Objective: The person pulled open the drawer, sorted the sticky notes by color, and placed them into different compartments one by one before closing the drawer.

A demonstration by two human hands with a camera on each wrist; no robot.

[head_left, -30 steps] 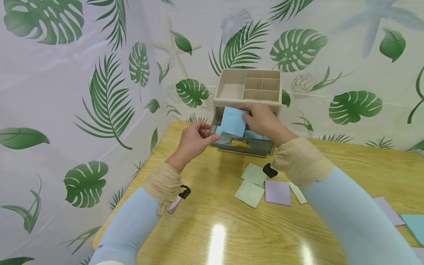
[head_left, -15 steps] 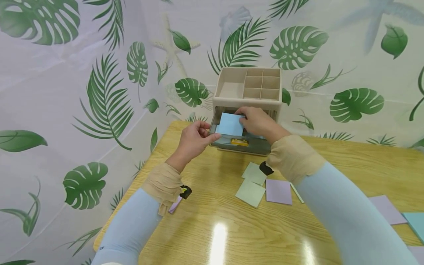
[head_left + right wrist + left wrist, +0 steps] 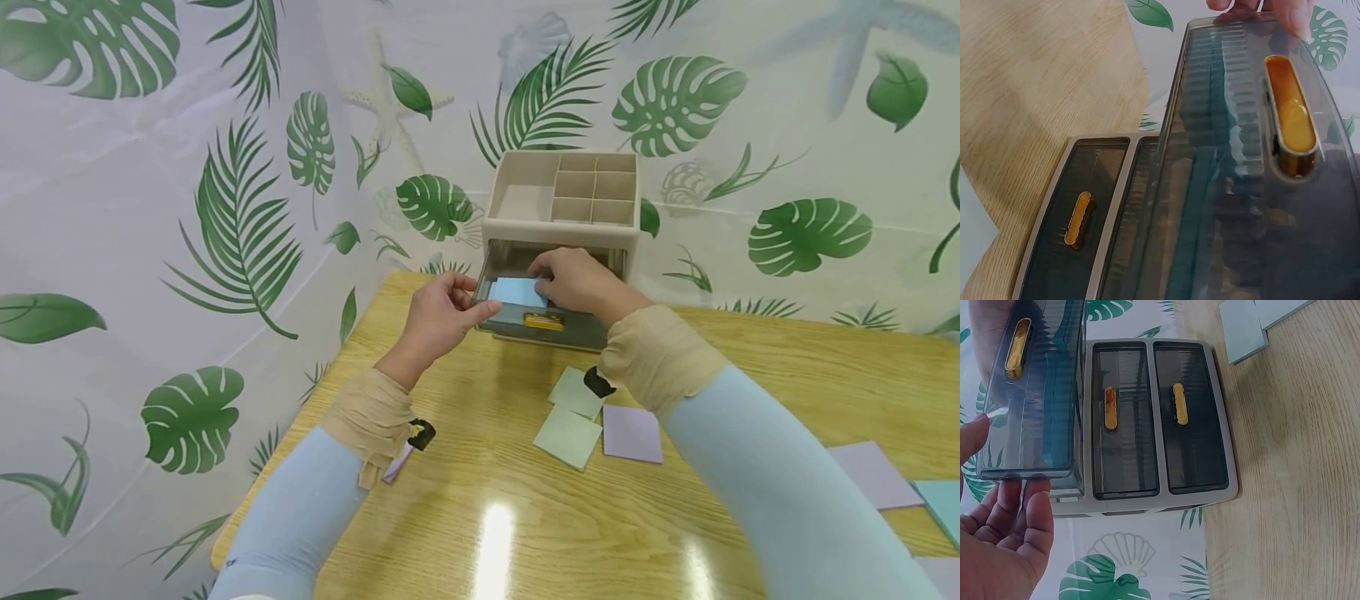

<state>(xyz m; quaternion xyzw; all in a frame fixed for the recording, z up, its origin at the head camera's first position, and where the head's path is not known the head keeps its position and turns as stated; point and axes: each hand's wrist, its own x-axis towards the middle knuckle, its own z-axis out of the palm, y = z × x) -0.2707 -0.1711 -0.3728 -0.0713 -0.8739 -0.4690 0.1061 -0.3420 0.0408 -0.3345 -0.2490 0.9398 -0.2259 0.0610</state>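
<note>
My left hand grips the left corner of the pulled-out top drawer of a beige desk organizer. In the left wrist view its thumb lies on the smoky clear drawer front, with its fingers under the drawer's end. Inside the drawer, my right hand pinches the right edge of a light blue sticky-note pad. The pad lies low, partly behind the drawer front. More blue shows through the drawer wall in both wrist views. A gold handle sits on the front.
Two pale green pads and a purple pad lie before the organizer on the wooden table. More pads, purple and blue, lie at right. Two lower drawers are closed. A leaf-patterned sheet hangs behind.
My right hand has lowered the blue sticky-note pad from tilted above the drawer's edge down into the drawer. My left hand has kept its hold on the drawer corner.
</note>
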